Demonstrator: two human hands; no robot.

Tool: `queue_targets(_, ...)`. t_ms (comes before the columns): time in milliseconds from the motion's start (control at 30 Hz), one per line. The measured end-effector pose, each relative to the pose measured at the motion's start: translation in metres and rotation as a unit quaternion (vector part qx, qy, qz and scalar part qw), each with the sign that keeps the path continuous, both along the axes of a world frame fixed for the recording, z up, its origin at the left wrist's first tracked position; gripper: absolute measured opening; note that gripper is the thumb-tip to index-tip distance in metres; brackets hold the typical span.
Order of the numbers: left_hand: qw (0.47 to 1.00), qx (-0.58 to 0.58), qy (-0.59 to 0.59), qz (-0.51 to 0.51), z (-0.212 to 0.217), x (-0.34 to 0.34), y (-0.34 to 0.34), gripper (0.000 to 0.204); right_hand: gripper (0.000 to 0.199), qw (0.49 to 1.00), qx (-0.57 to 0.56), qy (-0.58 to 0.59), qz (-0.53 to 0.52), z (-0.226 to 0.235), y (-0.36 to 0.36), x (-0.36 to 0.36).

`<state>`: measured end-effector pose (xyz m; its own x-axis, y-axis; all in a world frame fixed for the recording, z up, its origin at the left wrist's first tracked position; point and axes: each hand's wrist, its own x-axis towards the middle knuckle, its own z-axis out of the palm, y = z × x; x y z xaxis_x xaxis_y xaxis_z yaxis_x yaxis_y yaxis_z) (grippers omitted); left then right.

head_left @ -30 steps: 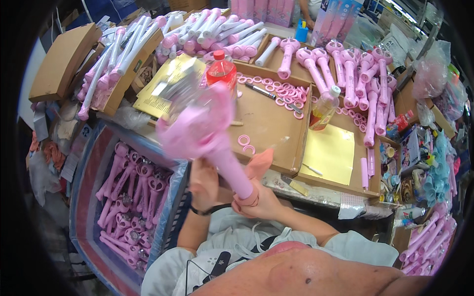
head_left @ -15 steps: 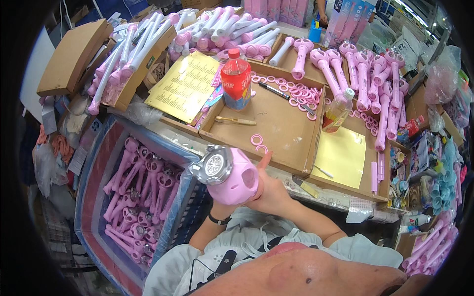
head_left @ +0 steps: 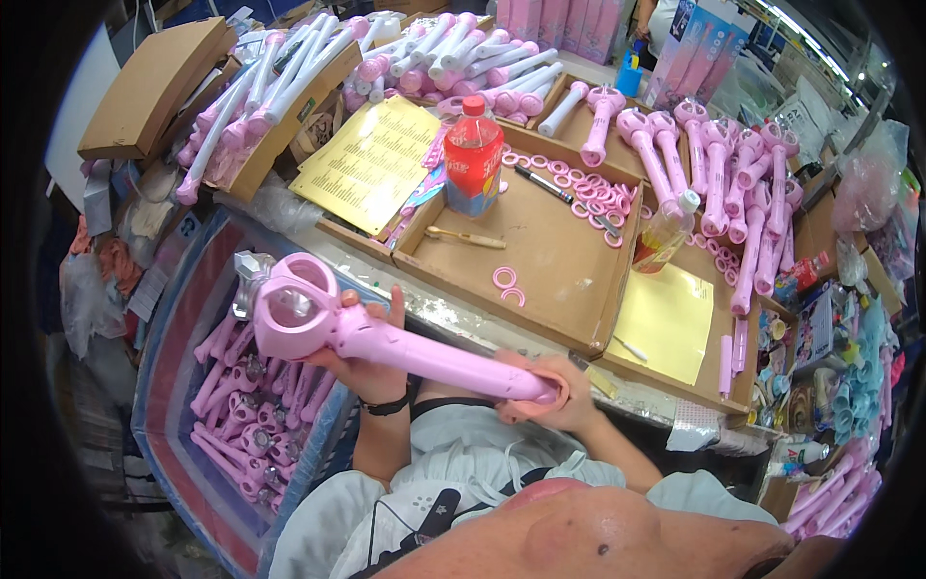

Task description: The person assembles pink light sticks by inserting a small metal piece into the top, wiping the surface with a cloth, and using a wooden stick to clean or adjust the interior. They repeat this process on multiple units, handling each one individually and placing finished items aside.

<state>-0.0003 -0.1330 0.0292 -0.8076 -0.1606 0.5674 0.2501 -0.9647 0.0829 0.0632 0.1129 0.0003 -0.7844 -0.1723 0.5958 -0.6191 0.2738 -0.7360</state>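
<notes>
Pink plastic wand [head_left: 386,338], one, held level across the lap: left hand [head_left: 371,362] wrapped round the shaft just behind the ring-shaped head, right hand [head_left: 550,391] closed over the butt end. Left, below: blue-edged bin [head_left: 174,328] of matching wands. Ahead: shallow cardboard tray [head_left: 540,261] holding loose pink rings [head_left: 506,280], a red-capped bottle [head_left: 473,159] and a black marker [head_left: 540,183]. Beyond the tray: further pink wands [head_left: 714,174] in rows; yellow sheet [head_left: 371,164] at left
</notes>
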Motion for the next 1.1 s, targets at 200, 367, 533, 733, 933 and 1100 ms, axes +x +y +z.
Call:
queue_targets(200, 0.993, -0.08, -0.026, 0.083, 0.02, 0.0, -0.005, 0.083, 0.025, 0.732, -0.466, -0.49, 0.081, -0.066, -0.048, 0.019)
queue_targets(367, 0.934, -0.327, -0.078, 0.121, 0.048, -0.003, -0.021, 0.078, 0.028, 0.7, -0.336, -0.626, 0.069, -0.053, -0.042, 0.008)
queue_targets(533, 0.832, -0.487, -0.257, 0.058, 0.045, -0.005, -0.006, 0.063, 0.038, 0.732, -0.504, -0.456, 0.043, 0.0, -0.006, -0.006)
queue_targets(733, 0.703, -0.662, -0.145, 0.215, 0.012, 0.0, 0.057, 0.087, 0.053, 0.993, -0.008, -0.007, -0.119, 0.023, -0.059, -0.046)
queue_targets(933, 0.573, -0.745, -0.182, 0.289, 0.004, 0.022, 0.062, 0.095, 0.064, 0.953, -0.238, -0.184, -0.016, 0.036, -0.057, -0.075)
queue_targets(1100, 0.753, -0.646, -0.109, 0.058, 0.001, 0.025, 0.053, 0.092, 0.063, 0.798, -0.431, -0.348, 0.236, 0.043, -0.02, -0.067)
